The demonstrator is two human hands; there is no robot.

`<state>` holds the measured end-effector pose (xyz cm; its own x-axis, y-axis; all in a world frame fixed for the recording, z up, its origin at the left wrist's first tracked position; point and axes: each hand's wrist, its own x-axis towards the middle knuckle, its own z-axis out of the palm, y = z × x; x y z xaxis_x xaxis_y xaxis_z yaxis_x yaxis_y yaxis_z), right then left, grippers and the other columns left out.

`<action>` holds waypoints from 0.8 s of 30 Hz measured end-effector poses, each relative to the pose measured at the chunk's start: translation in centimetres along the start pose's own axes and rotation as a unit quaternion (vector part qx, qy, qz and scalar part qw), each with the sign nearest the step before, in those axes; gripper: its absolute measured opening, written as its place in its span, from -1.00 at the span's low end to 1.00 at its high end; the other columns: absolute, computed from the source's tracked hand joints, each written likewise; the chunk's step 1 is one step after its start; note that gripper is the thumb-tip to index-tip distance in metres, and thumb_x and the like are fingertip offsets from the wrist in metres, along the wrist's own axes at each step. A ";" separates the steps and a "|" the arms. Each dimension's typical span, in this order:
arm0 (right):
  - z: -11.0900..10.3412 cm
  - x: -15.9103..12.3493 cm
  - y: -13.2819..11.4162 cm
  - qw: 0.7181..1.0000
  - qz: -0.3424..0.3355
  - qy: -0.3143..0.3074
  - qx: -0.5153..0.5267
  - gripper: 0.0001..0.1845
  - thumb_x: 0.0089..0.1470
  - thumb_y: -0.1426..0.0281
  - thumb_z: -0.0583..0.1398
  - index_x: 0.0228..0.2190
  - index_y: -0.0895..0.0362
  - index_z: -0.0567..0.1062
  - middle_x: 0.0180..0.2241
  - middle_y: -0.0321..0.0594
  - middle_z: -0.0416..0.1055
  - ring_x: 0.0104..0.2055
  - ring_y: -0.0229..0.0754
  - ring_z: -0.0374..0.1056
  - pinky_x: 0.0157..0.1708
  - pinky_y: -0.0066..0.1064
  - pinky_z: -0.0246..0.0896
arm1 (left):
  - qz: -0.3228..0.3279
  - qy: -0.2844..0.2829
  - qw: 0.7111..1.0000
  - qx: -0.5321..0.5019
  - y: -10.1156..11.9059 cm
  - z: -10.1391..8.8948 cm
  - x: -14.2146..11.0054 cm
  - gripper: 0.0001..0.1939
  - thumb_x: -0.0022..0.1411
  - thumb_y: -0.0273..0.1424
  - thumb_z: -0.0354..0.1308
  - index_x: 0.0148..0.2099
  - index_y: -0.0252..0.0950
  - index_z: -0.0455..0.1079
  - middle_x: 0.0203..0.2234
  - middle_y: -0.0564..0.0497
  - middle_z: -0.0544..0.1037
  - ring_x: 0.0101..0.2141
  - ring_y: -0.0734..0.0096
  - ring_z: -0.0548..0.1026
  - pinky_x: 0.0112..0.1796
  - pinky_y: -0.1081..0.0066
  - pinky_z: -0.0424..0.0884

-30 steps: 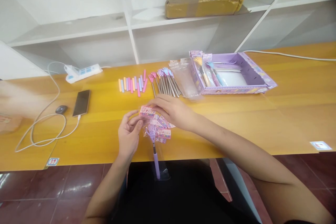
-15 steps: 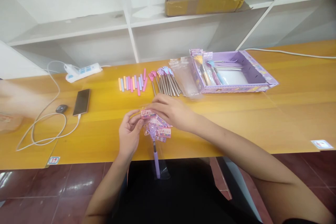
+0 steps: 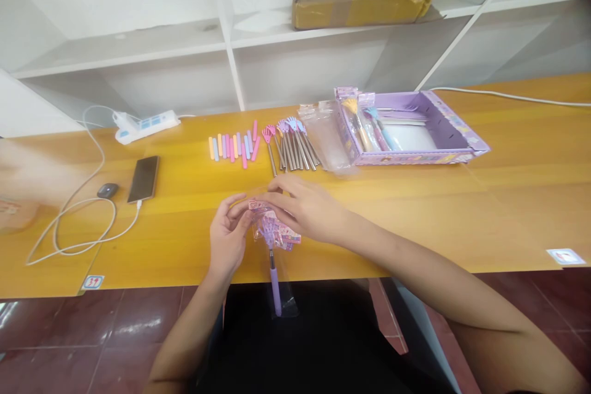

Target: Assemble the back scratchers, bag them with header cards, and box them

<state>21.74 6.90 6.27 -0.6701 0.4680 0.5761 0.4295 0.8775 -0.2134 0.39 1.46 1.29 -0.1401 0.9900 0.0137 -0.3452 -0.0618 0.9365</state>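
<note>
A purple back scratcher point(image 3: 276, 289) with a hand-shaped head lies in a clear plastic bag point(image 3: 289, 306), its handle sticking out past the table's front edge. At the bag's top end is a small pink printed card point(image 3: 257, 204). My left hand point(image 3: 227, 235) pinches this card and the bag top from the left between thumb and fingers. From the right, my right hand point(image 3: 310, 206) bends its fingers over the same card, partly covering it. More printed cards point(image 3: 292, 236) lie on the table under my right hand, beside the scratcher's head.
Coloured handle tubes point(image 3: 231, 148) and metal-stemmed scratchers point(image 3: 293, 141) lie behind my hands. Clear bags point(image 3: 325, 138) adjoin a purple display box point(image 3: 410, 159) holding bagged scratchers. A phone point(image 3: 143, 178), cable, mouse-like black object point(image 3: 108, 191) and power strip point(image 3: 148, 127) are left.
My right hand has shifted slightly down over the card, hiding more of it and the loose cards. The left hand and the bagged scratcher stay nearly still.
</note>
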 end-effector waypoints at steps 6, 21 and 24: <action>-0.2 0.0 -0.6 1.000 -0.005 -0.026 0.001 -0.67 0.49 0.41 0.11 0.11 0.14 0.60 -0.06 0.00 0.47 -0.12 -0.08 0.38 -0.16 -0.26 0.41 | -0.003 -0.013 1.000 -0.006 -0.3 0.0 -0.1 -0.58 0.28 -0.27 0.54 0.10 -0.19 0.51 -0.07 -0.06 0.78 -0.05 0.28 0.75 0.06 0.28 0.67; -0.9 0.4 0.2 0.990 0.022 0.021 0.136 -0.67 0.45 0.44 0.16 0.16 0.11 0.56 0.09 -0.01 0.58 0.19 0.04 0.47 0.22 0.08 0.49 | -0.053 -0.083 0.994 0.054 -0.8 -0.5 -0.2 -0.61 0.35 -0.20 0.47 0.14 -0.20 0.56 0.04 -0.14 0.74 0.00 0.22 0.72 0.00 0.33 0.61; -0.8 0.1 -0.1 0.992 0.019 0.032 0.120 -0.64 0.43 0.46 0.16 0.17 0.09 0.57 0.11 -0.02 0.59 0.23 0.07 0.45 0.24 0.12 0.47 | -0.066 -0.107 0.989 0.073 -1.1 -0.7 -0.2 -0.62 0.37 -0.17 0.44 0.12 -0.23 0.59 0.04 -0.18 0.74 -0.01 0.18 0.71 -0.05 0.33 0.60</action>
<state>22.12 6.79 7.00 -0.6128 0.5006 0.6115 0.2918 0.8624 -0.4137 0.19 1.23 0.03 0.1015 0.9934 -0.0529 -0.2071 0.0731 0.9756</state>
